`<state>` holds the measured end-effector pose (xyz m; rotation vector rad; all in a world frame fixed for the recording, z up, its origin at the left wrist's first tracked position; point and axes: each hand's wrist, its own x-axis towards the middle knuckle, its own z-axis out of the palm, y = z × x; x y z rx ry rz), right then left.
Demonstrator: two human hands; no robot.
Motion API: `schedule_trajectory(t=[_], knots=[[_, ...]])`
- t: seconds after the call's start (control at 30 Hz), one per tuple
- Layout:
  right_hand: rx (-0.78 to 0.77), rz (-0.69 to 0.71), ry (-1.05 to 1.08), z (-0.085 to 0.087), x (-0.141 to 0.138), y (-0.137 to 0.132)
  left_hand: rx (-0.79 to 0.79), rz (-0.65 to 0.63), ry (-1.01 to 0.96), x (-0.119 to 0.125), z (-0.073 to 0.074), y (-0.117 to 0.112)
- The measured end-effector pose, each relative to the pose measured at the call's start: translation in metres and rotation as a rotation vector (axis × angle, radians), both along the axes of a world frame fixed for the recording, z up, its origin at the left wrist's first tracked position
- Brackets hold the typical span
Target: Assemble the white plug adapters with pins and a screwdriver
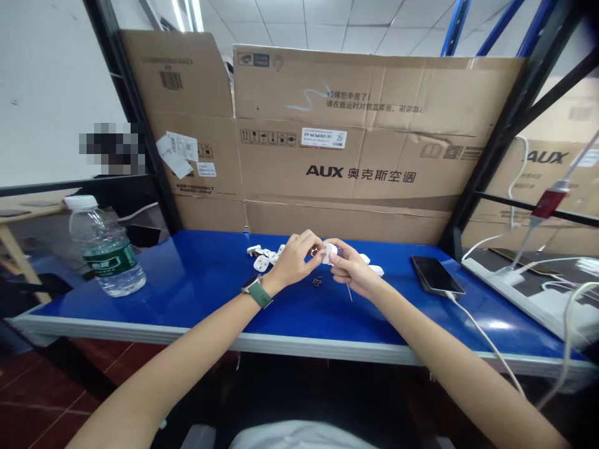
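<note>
My right hand (352,269) is closed around a small white rounded plastic piece (330,252), gripped between thumb and fingers. A thin rod (349,293) points down below that hand; its upper end is hidden. From the other side, my left hand (299,257) pinches at the edge of the same piece, and anything tiny between its fingertips is hidden. Just below the hands lie several small brass-coloured parts (317,282) on the blue tabletop (210,280). Left of my left hand is a loose group of white plastic pieces (261,264). More white pieces (375,270) lie beyond my right hand.
A phone (436,275) with a cable plugged in lies to the right, near a white power strip (510,274). At the left edge stands a water bottle (110,255). A cardboard panel (365,149) closes off the back. Another person (112,149) is beyond the left side.
</note>
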<state>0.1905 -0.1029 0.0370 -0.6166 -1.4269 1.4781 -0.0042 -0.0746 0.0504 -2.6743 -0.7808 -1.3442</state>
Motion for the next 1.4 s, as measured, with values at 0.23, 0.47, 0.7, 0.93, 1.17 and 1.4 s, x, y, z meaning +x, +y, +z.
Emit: schedule_trajectory(t=[0.23,0.47,0.7,0.93,1.17,1.4], knots=[[0.017,-0.066,0.008,0.003,0.000,-0.001,0.012,-0.005,-0.026,-0.003,0.003,-0.002],[0.062,-0.146,-0.074,0.000,0.002,0.004,0.015,-0.035,-0.095,-0.004,-0.002,0.005],[0.097,-0.178,-0.156,-0.001,0.002,0.005,0.023,-0.029,-0.058,-0.007,-0.001,0.004],[0.206,-0.210,-0.232,-0.001,0.005,0.007,0.005,-0.042,-0.085,-0.007,0.000,0.006],[0.147,-0.103,-0.133,-0.003,0.005,0.006,-0.187,-0.212,-0.160,-0.004,-0.001,0.011],[0.051,0.009,-0.076,-0.002,0.004,0.005,-0.300,-0.254,-0.230,-0.003,-0.003,0.011]])
